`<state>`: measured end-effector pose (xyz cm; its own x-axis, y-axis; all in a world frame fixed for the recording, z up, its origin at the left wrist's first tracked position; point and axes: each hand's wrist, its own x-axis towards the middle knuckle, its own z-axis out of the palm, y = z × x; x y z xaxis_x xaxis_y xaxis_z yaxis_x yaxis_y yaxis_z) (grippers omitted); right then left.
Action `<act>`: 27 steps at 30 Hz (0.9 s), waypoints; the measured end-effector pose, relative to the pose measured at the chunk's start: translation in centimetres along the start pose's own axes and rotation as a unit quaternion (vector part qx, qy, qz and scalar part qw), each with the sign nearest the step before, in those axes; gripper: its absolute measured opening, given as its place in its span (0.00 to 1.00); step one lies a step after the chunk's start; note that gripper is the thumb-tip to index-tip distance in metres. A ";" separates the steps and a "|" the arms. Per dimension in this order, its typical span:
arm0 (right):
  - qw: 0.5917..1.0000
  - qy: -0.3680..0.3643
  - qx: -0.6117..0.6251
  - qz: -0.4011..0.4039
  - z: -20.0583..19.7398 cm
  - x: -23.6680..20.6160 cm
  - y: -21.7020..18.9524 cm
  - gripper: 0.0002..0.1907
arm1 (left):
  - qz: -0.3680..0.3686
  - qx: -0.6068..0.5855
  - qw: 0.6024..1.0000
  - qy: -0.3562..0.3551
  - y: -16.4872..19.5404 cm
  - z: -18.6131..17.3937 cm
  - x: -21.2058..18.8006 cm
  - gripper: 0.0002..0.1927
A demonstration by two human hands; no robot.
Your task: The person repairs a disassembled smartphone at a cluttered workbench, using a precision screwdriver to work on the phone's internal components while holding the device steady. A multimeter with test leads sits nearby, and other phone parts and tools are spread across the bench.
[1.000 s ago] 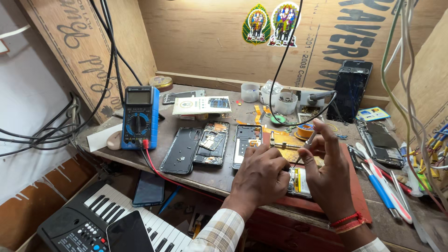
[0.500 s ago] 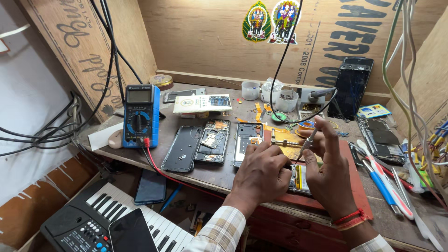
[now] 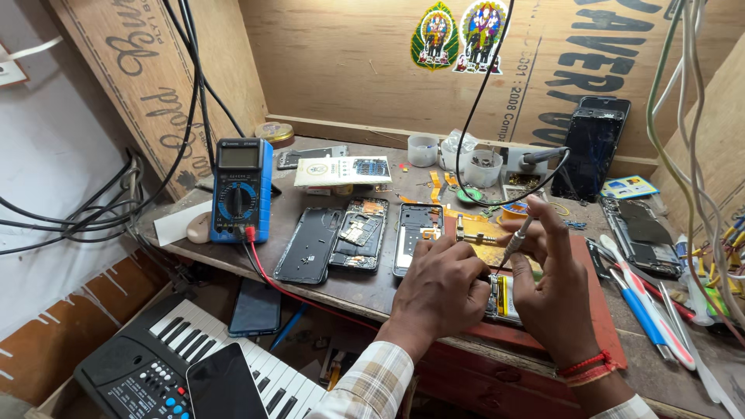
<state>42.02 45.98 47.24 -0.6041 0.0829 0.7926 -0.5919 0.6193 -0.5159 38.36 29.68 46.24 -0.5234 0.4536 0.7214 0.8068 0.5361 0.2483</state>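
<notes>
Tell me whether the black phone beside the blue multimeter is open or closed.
Open. The phone lies with its back off, circuit board exposed; a separate black cover lies beside it.

Two leaf-shaped stickers point(image 3: 459, 35), green and multicoloured, sit high on the plywood back wall; a flat white package point(image 3: 343, 171) lies on the table point(image 3: 365, 291) beside the blue multimeter point(image 3: 241, 190), its grey screen point(image 3: 238, 157) rectangular; a dark phone screen point(image 3: 594, 147) leans at right.

multimeter point(image 3: 241, 190) left | opened phones point(image 3: 358, 233) centre | hands point(image 3: 497, 287) right, keyboard point(image 3: 194, 365) below
</notes>
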 end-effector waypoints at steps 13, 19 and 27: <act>0.998 -0.003 -0.041 0.047 0.1 0.2 -0.4 0.39 | -0.013 -0.004 1.000 -0.008 0.1 -0.1 0.0 0.07; 0.998 -0.009 -0.004 0.066 0.2 0.0 0.1 0.39 | -0.002 0.003 1.000 -0.003 0.0 -0.1 0.0 0.07; 0.997 -0.010 -0.021 0.076 0.1 -0.1 0.5 0.41 | -0.007 -0.004 1.000 -0.008 0.0 0.1 -0.1 0.07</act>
<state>41.75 46.20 46.89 -0.6954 0.1625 0.7000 -0.4709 0.6328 -0.6147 38.38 29.70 46.09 -0.5394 0.4574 0.7070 0.8013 0.5368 0.2641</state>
